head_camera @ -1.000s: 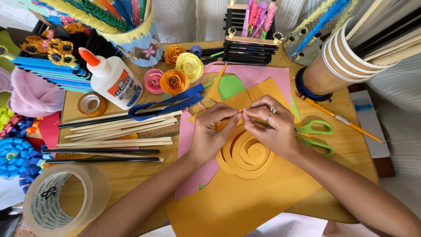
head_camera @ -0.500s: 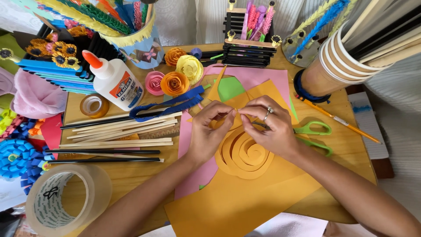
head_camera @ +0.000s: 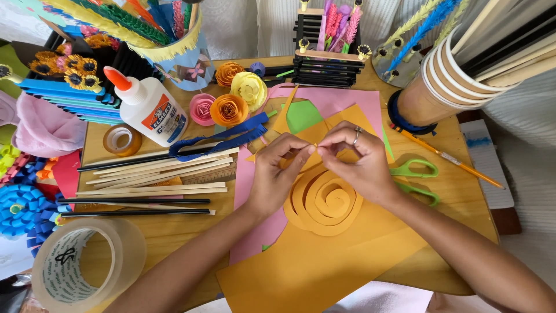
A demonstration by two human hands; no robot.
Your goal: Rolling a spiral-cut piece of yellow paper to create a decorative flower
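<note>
- Clear tape roll [head_camera: 87,272] sits at the surface's [head_camera: 457,179] near left corner; past it we note wooden sticks [head_camera: 156,174] and a white glue bottle [head_camera: 147,107].
- Our left hand [head_camera: 278,174] pinches the outer end of an orange paper spiral [head_camera: 324,200], fingertips closed on the strip.
- That spiral lies mid-surface on an orange sheet [head_camera: 313,266], just under both hands.
- Our right hand [head_camera: 359,162], ring on one finger, pinches the same strip end, touching the left fingertips.
- Green scissors [head_camera: 414,177] lie just right of the right hand.
</note>
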